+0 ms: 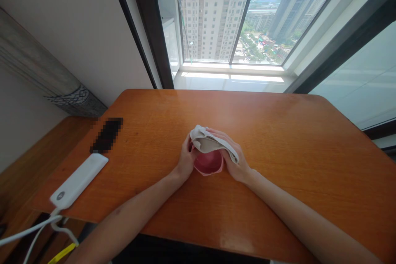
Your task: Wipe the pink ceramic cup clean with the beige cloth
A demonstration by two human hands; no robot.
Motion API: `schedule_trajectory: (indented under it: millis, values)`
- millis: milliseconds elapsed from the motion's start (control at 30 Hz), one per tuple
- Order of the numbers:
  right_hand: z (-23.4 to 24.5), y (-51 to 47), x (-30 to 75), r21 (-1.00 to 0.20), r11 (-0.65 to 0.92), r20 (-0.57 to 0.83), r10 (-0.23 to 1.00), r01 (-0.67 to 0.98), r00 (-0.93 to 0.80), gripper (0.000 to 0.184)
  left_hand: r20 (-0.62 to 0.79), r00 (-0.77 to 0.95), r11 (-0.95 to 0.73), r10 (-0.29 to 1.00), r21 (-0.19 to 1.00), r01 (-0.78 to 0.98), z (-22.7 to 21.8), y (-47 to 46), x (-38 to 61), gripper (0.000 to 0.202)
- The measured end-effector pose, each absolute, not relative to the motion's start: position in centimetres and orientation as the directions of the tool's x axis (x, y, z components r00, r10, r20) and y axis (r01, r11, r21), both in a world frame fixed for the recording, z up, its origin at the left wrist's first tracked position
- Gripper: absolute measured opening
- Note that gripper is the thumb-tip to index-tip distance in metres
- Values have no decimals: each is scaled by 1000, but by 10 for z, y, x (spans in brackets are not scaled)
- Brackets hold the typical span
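Bare forearms point(133, 210) angle inward over the smooth wooden table point(297, 144). At its middle, the left hand point(186, 160) grips a pink, angular-rimmed bowl point(208, 164); the right hand point(237, 161) clasps a folded, pale cloth point(206, 141) over it. The cloth hides part of the bowl's inside, so I cannot tell its contents.

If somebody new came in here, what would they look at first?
Probably the big bright window at the top, with tall buildings outside. Next, perhaps the small pink bowl in the middle of the orange-brown table, with the left hand at its side and the right hand holding a pale cloth over it. The long white block near the table's left edge stands out too.
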State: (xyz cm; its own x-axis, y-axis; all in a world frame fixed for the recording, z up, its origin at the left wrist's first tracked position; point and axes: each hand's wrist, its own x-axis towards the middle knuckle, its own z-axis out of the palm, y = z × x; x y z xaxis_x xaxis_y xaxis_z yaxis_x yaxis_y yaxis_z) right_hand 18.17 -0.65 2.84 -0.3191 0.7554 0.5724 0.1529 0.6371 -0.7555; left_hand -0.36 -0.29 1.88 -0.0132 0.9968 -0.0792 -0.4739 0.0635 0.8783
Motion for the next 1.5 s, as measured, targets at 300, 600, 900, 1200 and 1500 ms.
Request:
schedule_trajectory:
  millis: [300,600,900,1200,1500]
  values:
    - [22,-12,170,-700,662,590,747,267,-307,58,-157,-223,15,962,847,-531,15,2,-4,24]
    - [27,-21,168,-535,744,625,667,399,-405,74,-245,-227,33,943,743,-669,17,5,-6,33]
    - [13,-21,164,-643,662,610,747,386,-264,71,-246,-21,156,969,676,-720,30,4,-9,41]
    - [-1,6,169,-938,336,338,941,-81,-2,55,-183,343,379,921,616,-691,34,-4,-1,48]
    - [7,-1,155,-941,145,116,987,-306,112,55,46,438,317,898,622,-716,41,-12,-9,67]
